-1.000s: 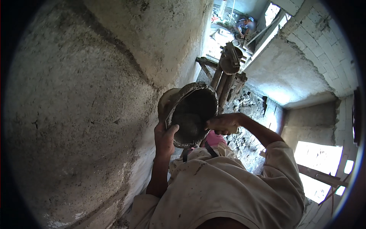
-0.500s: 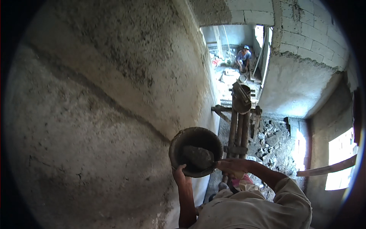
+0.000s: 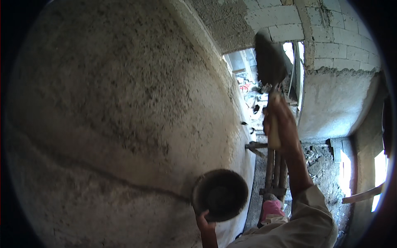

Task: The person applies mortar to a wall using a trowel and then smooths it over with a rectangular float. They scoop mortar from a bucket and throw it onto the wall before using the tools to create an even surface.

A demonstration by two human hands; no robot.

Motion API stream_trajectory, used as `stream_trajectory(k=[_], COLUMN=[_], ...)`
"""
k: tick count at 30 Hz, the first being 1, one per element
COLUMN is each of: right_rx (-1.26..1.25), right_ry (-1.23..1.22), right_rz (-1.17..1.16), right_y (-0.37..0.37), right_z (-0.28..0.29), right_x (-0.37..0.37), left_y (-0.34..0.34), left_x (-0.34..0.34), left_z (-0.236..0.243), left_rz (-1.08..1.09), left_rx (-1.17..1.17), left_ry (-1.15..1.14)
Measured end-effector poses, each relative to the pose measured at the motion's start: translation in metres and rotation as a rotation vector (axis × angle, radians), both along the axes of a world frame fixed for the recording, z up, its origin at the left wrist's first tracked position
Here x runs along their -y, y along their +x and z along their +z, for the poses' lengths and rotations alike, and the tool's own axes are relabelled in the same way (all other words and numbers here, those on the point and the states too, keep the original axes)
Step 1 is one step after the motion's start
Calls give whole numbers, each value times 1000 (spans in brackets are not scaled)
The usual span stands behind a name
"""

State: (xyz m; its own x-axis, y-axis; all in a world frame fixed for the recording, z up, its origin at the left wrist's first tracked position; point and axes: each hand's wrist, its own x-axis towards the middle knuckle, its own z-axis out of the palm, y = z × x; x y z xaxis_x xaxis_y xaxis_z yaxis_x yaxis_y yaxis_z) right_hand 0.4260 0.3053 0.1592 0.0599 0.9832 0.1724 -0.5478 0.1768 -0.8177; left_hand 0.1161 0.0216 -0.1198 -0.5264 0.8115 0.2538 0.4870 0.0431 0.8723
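Observation:
My left hand (image 3: 204, 223) grips the near rim of a dark round bucket (image 3: 199, 189), its thumb hooked over the edge. The bucket is held against or close beside the plastered wall (image 3: 124, 99); a small greyish mass lies in its bottom. Farther ahead and to the right, my right hand (image 3: 284, 124) is closed round the pale handle of a trowel (image 3: 269, 60). The trowel's broad blade is raised, pointing away from me, in front of the doorway. Whether mortar lies on the blade I cannot tell.
Scaffold poles (image 3: 269, 169) run below my right arm. Broken rubble (image 3: 316, 165) covers the floor to their right. Pale block masonry (image 3: 281, 20) rises above the doorway. A wooden plank (image 3: 362, 195) juts out near the bright window (image 3: 379, 171).
My right hand has left the bucket, lifting the trowel out and swinging it far forward. The bucket, still in my left hand, appears lower and slightly right. The person beyond the doorway is now hidden.

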Motion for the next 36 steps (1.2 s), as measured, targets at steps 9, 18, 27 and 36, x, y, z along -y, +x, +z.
stream_trajectory(k=[9,18,27,36], right_rx=[144,248,691,1628], right_ry=[541,1131,649,570], right_rz=[-1382,263,910,938], right_y=[-97,-294,-153,-37], right_z=[157,112,-108,-136], right_x=[-285,43,44,61], left_y=[56,67,48,31], left_x=[-30,-26,35,-56], left_z=[60,26,-16,93], left_rz=[531,477,355,234], left_rx=[1088,477,198,859], left_ry=[-69,-33,57,10])
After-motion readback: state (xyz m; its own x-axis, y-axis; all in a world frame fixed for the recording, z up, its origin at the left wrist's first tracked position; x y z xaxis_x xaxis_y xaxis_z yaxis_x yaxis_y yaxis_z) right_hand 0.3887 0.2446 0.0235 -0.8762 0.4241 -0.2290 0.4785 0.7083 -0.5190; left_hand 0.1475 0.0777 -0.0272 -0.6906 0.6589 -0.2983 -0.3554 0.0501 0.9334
